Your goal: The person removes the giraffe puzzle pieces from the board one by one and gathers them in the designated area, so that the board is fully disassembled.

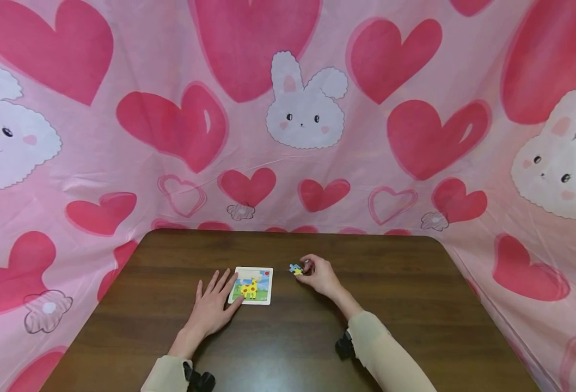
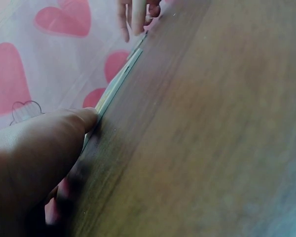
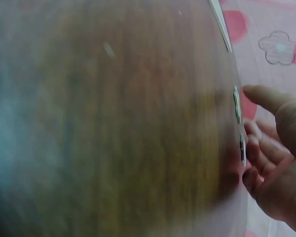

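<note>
Here's the left hand, open and flat with fingers spread, lying along the left side of a small giraffe jigsaw puzzle, its thumb down at the lower edge. Across to the right hand — fingers bent, thumb and forefinger reaching about a little group of jigsaw pieces in blue and yellow; whether it pinches one, I cannot tell. Those pieces sit just right of the puzzle, apart from its white border, and the right wrist view catches two of them edge-on, close by the fingertips. Behind each hand comes a beige sleeve with a black wrist camera. Under it all, a dark brown wooden table — and round that, pink fabric printed with hearts and white rabbits.
</note>
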Action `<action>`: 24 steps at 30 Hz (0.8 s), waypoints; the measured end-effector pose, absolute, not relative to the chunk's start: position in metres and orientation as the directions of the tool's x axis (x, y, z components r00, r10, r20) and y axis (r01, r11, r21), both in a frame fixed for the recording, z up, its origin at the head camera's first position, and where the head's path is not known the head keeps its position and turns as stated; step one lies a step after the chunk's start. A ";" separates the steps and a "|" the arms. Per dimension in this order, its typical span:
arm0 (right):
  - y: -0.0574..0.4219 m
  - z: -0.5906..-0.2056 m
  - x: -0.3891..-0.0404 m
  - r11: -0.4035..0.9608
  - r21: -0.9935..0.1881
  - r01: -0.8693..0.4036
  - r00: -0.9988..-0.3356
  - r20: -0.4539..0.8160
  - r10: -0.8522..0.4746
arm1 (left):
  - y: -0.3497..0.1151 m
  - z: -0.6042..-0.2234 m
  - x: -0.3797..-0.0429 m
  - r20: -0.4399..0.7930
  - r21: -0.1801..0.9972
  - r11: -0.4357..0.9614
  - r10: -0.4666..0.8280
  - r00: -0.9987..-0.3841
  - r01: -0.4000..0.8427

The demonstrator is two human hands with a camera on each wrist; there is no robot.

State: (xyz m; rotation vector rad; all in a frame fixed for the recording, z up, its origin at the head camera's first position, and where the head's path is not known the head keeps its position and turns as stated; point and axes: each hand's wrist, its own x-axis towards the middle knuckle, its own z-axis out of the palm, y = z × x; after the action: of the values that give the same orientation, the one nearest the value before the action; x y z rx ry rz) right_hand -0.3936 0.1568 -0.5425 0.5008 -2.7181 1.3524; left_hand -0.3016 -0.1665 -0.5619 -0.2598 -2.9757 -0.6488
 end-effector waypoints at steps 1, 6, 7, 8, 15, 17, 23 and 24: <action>0.156 -0.542 -0.393 0.581 -0.751 -0.313 -0.947 0.201 -0.250 | -0.167 -0.562 -0.302 0.117 0.403 0.897 0.148 -0.982 0.183; 0.153 -0.557 -0.399 0.668 -0.670 -0.324 -0.946 0.246 -0.211 | -0.167 -0.561 -0.302 0.105 0.398 0.899 0.154 -0.983 0.183; 0.153 -0.562 -0.401 0.679 -0.660 -0.321 -0.946 0.253 -0.201 | -0.167 -0.561 -0.302 0.100 0.399 0.899 0.154 -0.983 0.182; 0.153 -0.567 -0.404 0.690 -0.648 -0.322 -0.945 0.260 -0.197 | -0.167 -0.561 -0.302 0.099 0.399 0.899 0.155 -0.983 0.182; 0.153 -0.571 -0.404 0.663 -0.629 -0.406 -0.910 0.343 -0.233 | -0.167 -0.562 -0.302 0.088 0.404 0.897 0.155 -0.984 0.178; 0.153 -0.570 -0.403 0.637 -0.648 -0.418 -0.906 0.346 -0.243 | -0.167 -0.562 -0.302 0.086 0.405 0.897 0.154 -0.984 0.176; 0.151 -0.560 -0.395 0.585 -0.680 -0.442 -0.897 0.347 -0.274 | -0.167 -0.560 -0.302 0.089 0.410 0.895 0.153 -0.984 0.177; 0.151 -0.558 -0.393 0.590 -0.677 -0.440 -0.898 0.341 -0.279 | -0.167 -0.560 -0.302 0.087 0.410 0.895 0.153 -0.984 0.176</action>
State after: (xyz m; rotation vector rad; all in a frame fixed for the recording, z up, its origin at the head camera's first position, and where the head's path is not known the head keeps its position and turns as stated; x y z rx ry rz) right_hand -0.3931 0.1505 -0.5582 0.5993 -2.6201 1.1966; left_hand -0.3020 -0.1675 -0.5599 -0.2612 -3.0065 -0.6584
